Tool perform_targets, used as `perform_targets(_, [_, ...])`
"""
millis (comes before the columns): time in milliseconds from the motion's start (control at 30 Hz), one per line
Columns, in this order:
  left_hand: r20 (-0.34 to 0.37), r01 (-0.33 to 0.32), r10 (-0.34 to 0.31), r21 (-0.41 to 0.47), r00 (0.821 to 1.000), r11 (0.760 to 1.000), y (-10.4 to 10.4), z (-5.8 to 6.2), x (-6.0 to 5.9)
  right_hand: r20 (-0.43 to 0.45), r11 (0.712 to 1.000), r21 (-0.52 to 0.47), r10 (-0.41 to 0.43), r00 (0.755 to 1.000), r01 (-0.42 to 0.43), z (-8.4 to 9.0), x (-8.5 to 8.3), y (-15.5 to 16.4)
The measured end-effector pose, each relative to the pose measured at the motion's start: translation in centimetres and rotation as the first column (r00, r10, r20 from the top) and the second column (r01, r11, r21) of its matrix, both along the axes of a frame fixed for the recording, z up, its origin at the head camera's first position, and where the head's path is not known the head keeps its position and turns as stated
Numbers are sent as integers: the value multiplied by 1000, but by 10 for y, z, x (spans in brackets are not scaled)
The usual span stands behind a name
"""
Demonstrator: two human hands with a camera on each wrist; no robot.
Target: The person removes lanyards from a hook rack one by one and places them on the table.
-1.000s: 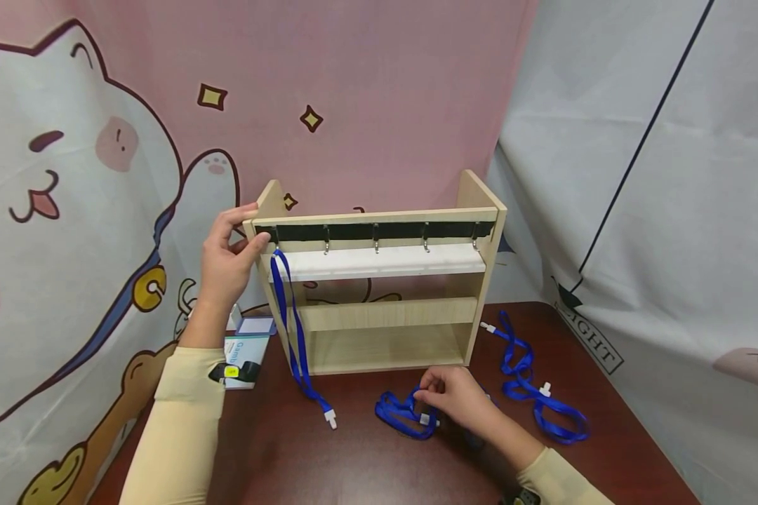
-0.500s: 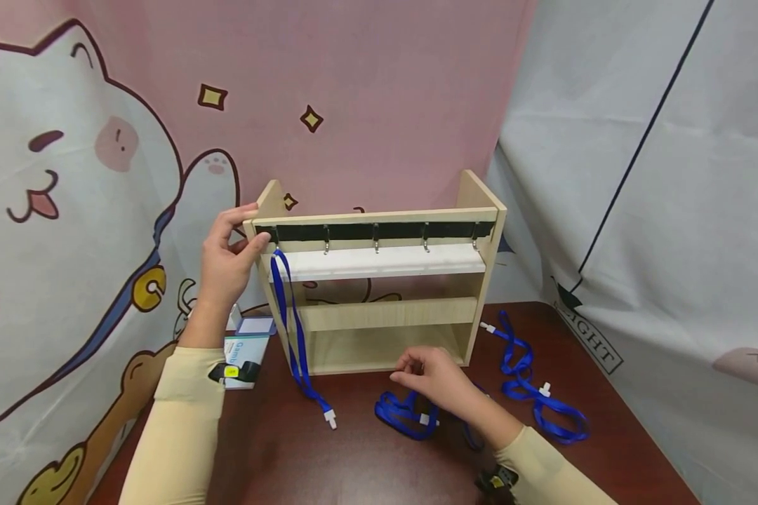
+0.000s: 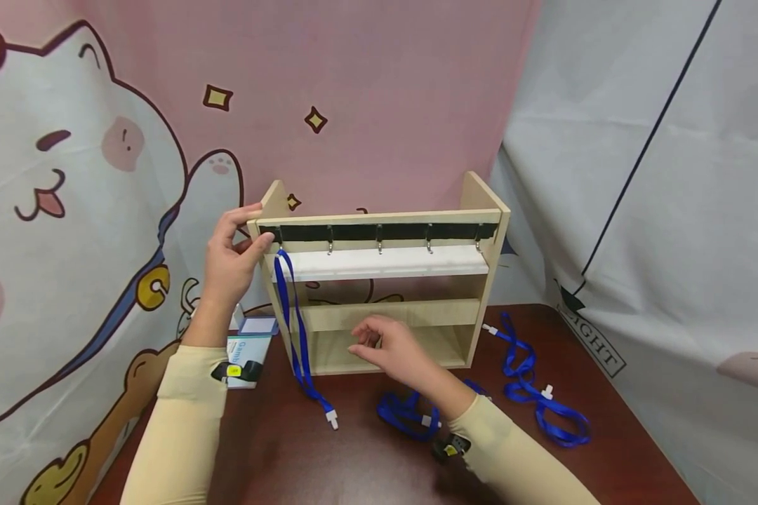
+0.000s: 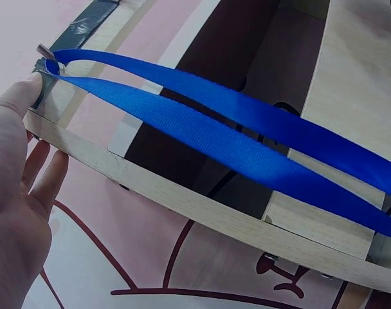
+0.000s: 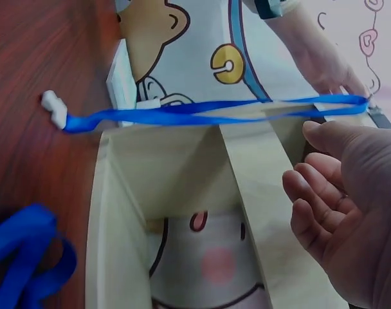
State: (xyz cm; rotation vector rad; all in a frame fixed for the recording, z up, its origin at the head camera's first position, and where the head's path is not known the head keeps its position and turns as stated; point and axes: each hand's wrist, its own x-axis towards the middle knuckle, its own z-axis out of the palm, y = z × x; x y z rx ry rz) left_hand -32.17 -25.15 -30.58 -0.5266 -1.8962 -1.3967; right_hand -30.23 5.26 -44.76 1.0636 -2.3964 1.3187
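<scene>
the left hand [image 3: 227, 263] is gripping the top left corner of the wooden rack [image 3: 379, 280], thumb on the front beside the black strip, fingers curling round the side panel. one blue lanyard [image 3: 293, 330] is hanging from the leftmost hook [image 3: 278, 242], its white clip [image 3: 331, 419] resting on the table [image 3: 366, 463].

the right hand [image 3: 394, 351] is hovering in front of the rack's lower shelf, its grip loose and holding nothing, fingers relaxed and slightly bent. a loose lanyard [image 3: 407, 414] is lying on the table just behind that wrist, and another lanyard [image 3: 537, 393] is lying well apart to the right.

these straps are looking light, limp and a little slick; they would probably be sagging and twisting if lifted by one end. the loop's top seems the best place to be pinching, leaving the loop open for a hook. the rack is looking thin-walled and light, so it is likely tipping easily unless steadied at a corner.
</scene>
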Motion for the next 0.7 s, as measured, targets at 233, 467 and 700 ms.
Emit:
perform_targets(233, [-22,13,-13,8,1000,1000,0,0,-1,-23,999,-33,29,999,-29,12,-3,-39])
perform_targets(467, [-35,17,-16,11,999,1000,0,0,-2,-59,998,-56,-30,998,26,12,-3,-81])
perform_targets(700, [-31,17,-17,6,999,1000,0,0,-2,-40,984,-151,-99,994,92,7,-2,-106])
